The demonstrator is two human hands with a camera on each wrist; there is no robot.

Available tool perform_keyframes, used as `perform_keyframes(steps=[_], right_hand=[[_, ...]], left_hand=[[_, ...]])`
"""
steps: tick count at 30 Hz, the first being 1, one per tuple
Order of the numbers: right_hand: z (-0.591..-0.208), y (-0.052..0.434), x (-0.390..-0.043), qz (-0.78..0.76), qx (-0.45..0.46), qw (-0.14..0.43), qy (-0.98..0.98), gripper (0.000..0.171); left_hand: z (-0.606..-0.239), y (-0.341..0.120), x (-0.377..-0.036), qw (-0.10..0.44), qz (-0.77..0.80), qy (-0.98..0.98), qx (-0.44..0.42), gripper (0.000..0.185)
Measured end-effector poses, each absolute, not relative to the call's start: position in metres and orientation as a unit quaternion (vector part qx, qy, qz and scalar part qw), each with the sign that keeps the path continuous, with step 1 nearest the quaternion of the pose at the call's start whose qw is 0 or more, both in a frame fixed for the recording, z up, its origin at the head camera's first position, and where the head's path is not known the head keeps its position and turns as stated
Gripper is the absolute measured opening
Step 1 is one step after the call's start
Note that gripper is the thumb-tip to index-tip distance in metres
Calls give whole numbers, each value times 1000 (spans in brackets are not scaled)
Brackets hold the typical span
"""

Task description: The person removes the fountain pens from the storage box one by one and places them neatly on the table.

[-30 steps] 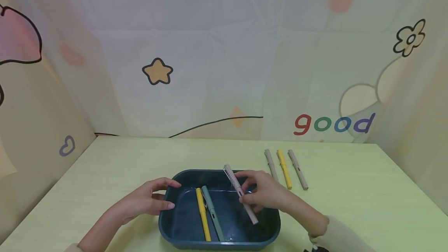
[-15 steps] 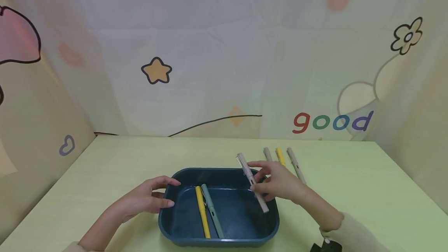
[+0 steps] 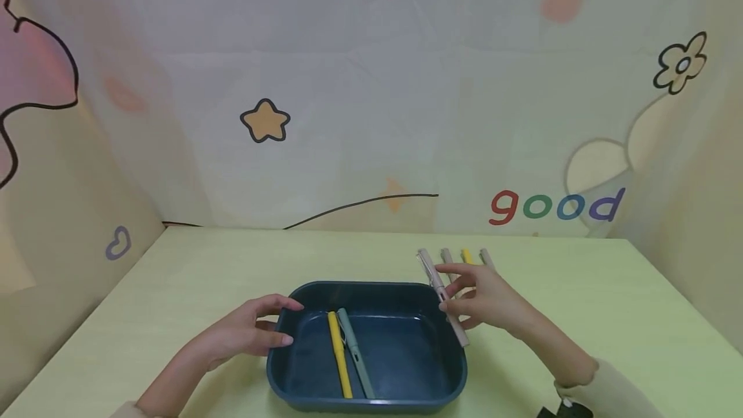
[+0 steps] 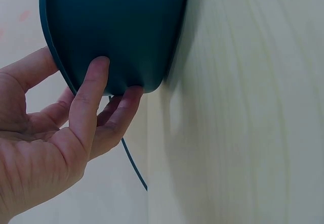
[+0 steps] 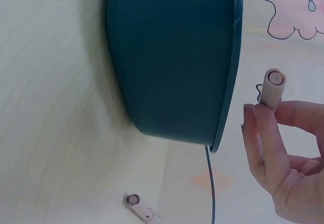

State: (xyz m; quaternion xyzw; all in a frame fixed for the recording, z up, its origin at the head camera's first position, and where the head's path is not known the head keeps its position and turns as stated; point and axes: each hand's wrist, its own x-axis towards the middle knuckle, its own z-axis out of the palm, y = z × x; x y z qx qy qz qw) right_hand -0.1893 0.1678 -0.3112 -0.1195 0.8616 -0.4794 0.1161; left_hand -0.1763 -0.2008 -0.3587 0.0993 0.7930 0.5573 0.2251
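In the head view my right hand (image 3: 484,295) pinches a pinkish-grey pen (image 3: 432,273) with a clip between thumb and fingers. The pen overlaps the right rim of a dark teal basin (image 3: 371,403). Seen from the right wrist, this pen (image 5: 272,90) points end-on at the camera, beside the basin's outer wall (image 5: 172,62). My left hand (image 3: 246,331) grips the basin's left side, fingertips at the rim; the left wrist view shows fingers (image 4: 90,90) against the outer wall. Inside the basin, a yellow pen (image 3: 339,353) and a green pen (image 3: 356,353) lie side by side.
Behind my right hand, two grey pens (image 3: 446,257) (image 3: 486,257) and a yellow pen (image 3: 467,255) lie in a row on the pale table (image 3: 203,263), partly covered by the hand. A printed curtain (image 3: 348,82) encloses the back and sides.
My right hand has moved right and slightly away with the pinkish-grey pen, from over the basin's inside to its right rim. The left hand keeps its place on the basin.
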Motion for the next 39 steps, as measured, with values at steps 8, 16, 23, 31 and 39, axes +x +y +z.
perform_keyframes(steps=[8, 16, 23, 31, 39], right_hand=[[-308, 185, -193, -484, -124, 104, 860, 63], [-308, 205, -203, -484, -103, 88, 864, 65], [-314, 227, -212, -468, -80, 76, 877, 67], [-326, 253, -228, -455, -79, 70, 884, 66], [-330, 265, -236, -441, -49, 77, 893, 66]], left_hand=[[-357, -199, -177, 220, 552, 798, 98, 54], [-358, -201, -175, 226, 558, 792, 96, 55], [-357, -200, -175, 226, 559, 792, 95, 53], [-359, -201, -175, 225, 560, 791, 97, 53], [-358, -201, -175, 227, 564, 787, 101, 53]])
